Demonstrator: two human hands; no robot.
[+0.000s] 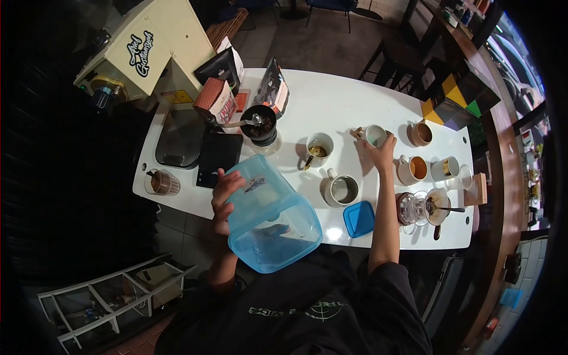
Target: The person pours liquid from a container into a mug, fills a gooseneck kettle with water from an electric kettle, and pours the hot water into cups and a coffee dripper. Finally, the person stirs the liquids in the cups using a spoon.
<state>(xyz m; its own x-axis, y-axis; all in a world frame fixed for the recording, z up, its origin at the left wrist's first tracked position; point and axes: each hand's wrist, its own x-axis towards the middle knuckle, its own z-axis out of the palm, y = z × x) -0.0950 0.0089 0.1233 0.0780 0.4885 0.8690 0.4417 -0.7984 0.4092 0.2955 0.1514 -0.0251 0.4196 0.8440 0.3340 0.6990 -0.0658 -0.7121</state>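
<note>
A large translucent blue plastic container [275,222] is tilted with its open mouth toward me. My left hand [226,198] grips it from the left side. Out over the table, my right hand [383,151] is closed on a small pale cup [375,135]. To the left of that cup stands a white mug [319,148] with some liquid and a spoon in it. Nearer to me is a wider grey mug [341,189]. The square blue lid [359,219] lies flat at the table's front edge.
A hand grinder [260,127] with beans stands left of centre by coffee bags [273,89] and a black scale [219,160]. On the right are several cups, a glass dripper with filter [436,207] and a boxy display [461,97]. A brown-stained glass [163,182] sits far left.
</note>
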